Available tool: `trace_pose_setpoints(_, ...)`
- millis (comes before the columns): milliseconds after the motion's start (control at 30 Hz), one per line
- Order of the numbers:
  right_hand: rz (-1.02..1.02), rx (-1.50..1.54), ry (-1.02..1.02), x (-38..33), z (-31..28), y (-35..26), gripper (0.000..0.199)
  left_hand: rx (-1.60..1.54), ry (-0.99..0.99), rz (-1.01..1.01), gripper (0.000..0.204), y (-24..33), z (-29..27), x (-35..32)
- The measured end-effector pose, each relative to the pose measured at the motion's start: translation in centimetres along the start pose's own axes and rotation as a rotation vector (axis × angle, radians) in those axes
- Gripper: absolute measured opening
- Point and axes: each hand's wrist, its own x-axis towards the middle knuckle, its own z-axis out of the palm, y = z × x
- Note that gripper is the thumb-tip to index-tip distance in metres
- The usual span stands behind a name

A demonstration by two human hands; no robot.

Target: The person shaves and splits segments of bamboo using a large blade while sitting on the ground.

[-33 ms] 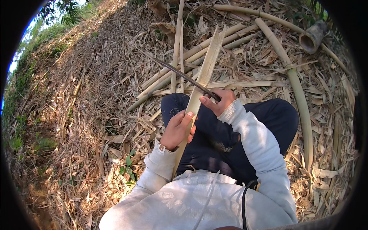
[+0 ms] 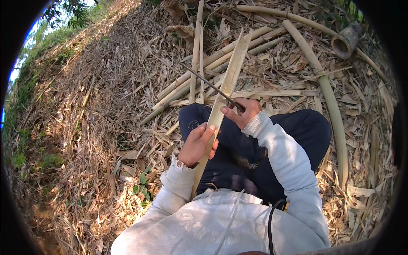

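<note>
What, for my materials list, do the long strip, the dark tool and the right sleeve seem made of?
Long strip: likely bamboo, bare and pale; its split, trough-like inner face suggests so.
Dark tool: probably metal, dull; its long, thin, straight shape suggests it.
Right sleeve: fabric, matte and pale grey; it creases softly, but the fibre can't be told.

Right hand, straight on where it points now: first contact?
The right hand would probably meet the split bamboo strip first, just to its left in the picture; exact depth is unclear.
</note>
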Motion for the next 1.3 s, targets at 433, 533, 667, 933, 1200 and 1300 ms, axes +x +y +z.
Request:
trace_pose_setpoints(433,0.389,0.664,0.218,0.8,-0.8,1.4,0.038,-0.065,-0.415,-0.209,0.064,-5.5,-4.4,-1.0)
trace_pose_setpoints(533,0.432,0.700,0.279,1.2,-1.2,1.4,0.037,-0.008,-0.296,-0.189,0.053,-5.5,-4.0,-1.8)
trace_pose_setpoints(667,0.445,0.676,0.315,1.6,-1.2,2.0,0.035,-0.021,-0.194,-0.199,0.044,-4.6,-3.3,-1.7)
trace_pose_setpoints(933,0.484,0.879,0.454,2.2,-1.9,2.5,0.034,0.340,0.129,0.012,0.036,-3.4,-1.7,-1.8)
trace_pose_setpoints(1200,0.542,0.946,0.450,2.4,-1.8,2.7,0.037,0.985,0.497,0.368,0.047,-3.0,-0.7,-2.1)
trace_pose_setpoints(1300,0.551,0.951,0.466,2.3,-2.1,2.9,0.039,1.059,0.601,0.430,0.042,-2.6,-0.3,-2.3)
